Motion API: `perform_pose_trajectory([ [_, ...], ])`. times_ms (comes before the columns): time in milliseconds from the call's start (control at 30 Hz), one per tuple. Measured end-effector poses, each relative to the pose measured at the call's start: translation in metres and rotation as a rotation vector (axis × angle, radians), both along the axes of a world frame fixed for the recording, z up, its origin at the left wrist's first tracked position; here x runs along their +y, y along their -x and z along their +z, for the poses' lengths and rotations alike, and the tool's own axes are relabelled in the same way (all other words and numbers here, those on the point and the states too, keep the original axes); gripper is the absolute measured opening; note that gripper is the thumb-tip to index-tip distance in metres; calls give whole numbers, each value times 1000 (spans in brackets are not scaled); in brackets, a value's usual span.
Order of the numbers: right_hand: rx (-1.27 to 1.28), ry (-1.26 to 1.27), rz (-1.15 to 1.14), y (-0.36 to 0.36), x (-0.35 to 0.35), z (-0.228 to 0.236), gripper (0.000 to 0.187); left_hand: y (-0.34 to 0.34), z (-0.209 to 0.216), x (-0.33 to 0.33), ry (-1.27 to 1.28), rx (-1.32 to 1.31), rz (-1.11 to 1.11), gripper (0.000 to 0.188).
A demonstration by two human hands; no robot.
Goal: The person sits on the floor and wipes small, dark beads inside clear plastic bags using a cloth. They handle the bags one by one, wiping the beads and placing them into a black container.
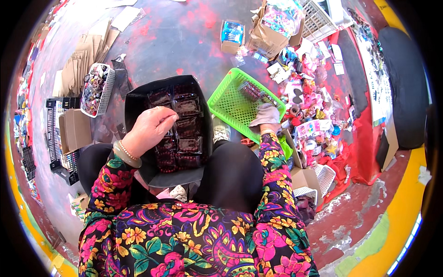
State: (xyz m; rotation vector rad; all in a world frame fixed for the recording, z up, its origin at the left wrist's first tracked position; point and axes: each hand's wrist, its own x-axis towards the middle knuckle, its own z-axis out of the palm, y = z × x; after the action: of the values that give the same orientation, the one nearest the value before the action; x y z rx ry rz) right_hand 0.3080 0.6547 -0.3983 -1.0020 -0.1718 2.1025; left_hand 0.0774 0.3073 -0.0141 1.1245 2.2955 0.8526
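Note:
My left hand (152,127), bare with bracelets at the wrist, hovers over a black open box (134,111) set between my knees. Its thumb and fingers are pinched together; whatever they hold, if anything, is too small to make out. Inside the box lie rows of clear packets (188,125) with dark red beads. My right hand (266,115), in a grey glove, is at the near right end of a bright green mesh basket (221,94). Its fingertips are hard to see there. A few dark red bead packets (250,90) lie in that basket.
Colourful small goods (314,101) are heaped on the right. Cartons (270,44) of packets and a white crate (318,21) stand at the far right. To the left are a white basket of trinkets (110,87), flattened cardboard (78,62), a black crate (54,138) and an open brown box (76,131).

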Motion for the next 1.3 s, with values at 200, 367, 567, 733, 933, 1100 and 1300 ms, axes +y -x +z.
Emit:
perform_pose_trajectory([
  [200, -59, -157, 263, 7, 39, 122, 50, -1, 7, -11, -95, -67, -5, 18],
  [367, -75, -372, 539, 65, -4, 286, 43, 0, 11, -9, -394, -513, 108, 25],
  [567, -32, -648, 798, 169, -144, 428, 36, 7, 40, 10, -1055, -1113, 116, 48],
  [733, 24, -1172, 852, 199, -218, 432, 43, 21, 61, -19, -1158, -1275, 102, 46],
  [933, -774, -2322, 427, 224, -242, 420, 21, 21, 52, -47, -1143, -1230, 186, 39],
  [1100, -120, -1239, 729, 230, -233, 407, 32, 28, 28, -51, -1313, -1351, 210, 37],
  [1300, 160, -514, 805, 229, -217, 419, 35, 29, 35, -59, -1357, -1439, 179, 37],
])
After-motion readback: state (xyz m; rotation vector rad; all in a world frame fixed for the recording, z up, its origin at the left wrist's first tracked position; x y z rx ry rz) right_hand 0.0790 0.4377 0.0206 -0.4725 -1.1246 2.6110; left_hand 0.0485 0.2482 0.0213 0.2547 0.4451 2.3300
